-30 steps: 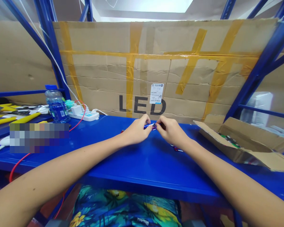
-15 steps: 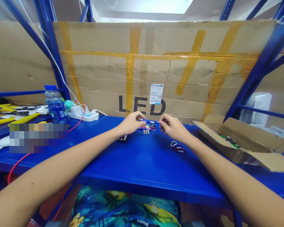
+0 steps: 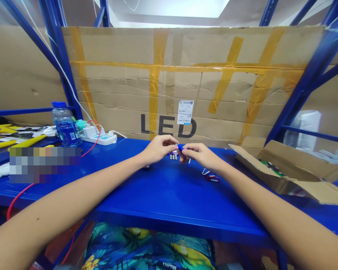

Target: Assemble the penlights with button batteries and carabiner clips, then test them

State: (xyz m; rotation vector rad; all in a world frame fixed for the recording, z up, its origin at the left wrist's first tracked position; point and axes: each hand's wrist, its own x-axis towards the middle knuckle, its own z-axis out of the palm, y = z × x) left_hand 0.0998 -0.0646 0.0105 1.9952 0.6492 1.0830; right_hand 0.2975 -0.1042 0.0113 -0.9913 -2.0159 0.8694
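My left hand [image 3: 159,149] and my right hand [image 3: 199,153] meet above the far middle of the blue table, both closed in a pinch. Between the fingertips is a small blue metal tube [image 3: 180,147]; its exact kind is too small to tell. A thin blue and silver piece [image 3: 189,162] hangs beneath my right fingers. Just below the tube, several small silver round pieces [image 3: 173,157] lie in rows on the table. Coloured metal pieces behind them are mostly hidden by the hands. Blue and red carabiners [image 3: 211,176] lie near my right wrist.
An open cardboard box [image 3: 270,180] with small green and black pieces stands at the right. To the left are a bottle with a blue cap [image 3: 66,125], a power strip [image 3: 101,139] and a red cable [image 3: 21,197]. A large cardboard sheet [image 3: 124,90] backs the table.
My hands have come together; the blue piece that stretched between them is now pinched close. A thin piece now hangs below my right fingers. My left hand now covers most of the dark pieces beside it.
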